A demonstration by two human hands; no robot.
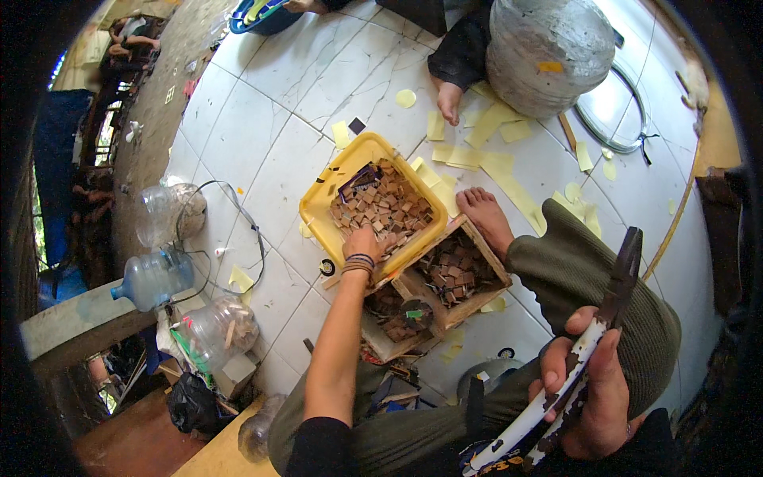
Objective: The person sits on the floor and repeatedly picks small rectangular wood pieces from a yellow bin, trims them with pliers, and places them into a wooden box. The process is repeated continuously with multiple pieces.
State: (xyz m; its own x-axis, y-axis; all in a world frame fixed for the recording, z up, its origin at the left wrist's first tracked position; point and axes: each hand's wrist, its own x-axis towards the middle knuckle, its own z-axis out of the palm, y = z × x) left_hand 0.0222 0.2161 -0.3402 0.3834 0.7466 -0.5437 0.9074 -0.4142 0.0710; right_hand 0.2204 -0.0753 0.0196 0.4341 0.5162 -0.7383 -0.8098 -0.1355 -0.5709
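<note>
Head view shows small brown squares (pixel 393 199) heaped in a yellow tub (pixel 315 213). The left hand (pixel 362 242) reaches among them; whether its fingers pinch one, I cannot tell. The right hand (pixel 594 385) is clamped round white-handled pliers (pixel 582 347). Just beside the tub, a wooden box (pixel 489 248) holds similar pieces; yellow scraps (pixel 509 187) litter the floor (pixel 270 175).

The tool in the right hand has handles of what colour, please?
The handles are white with dark patches, clearest in the head view.

On white tiles (pixel 262 119) — a wrapped bundle (pixel 548 57), a grey coil (pixel 616 149), a blue basin (pixel 274 21).
</note>
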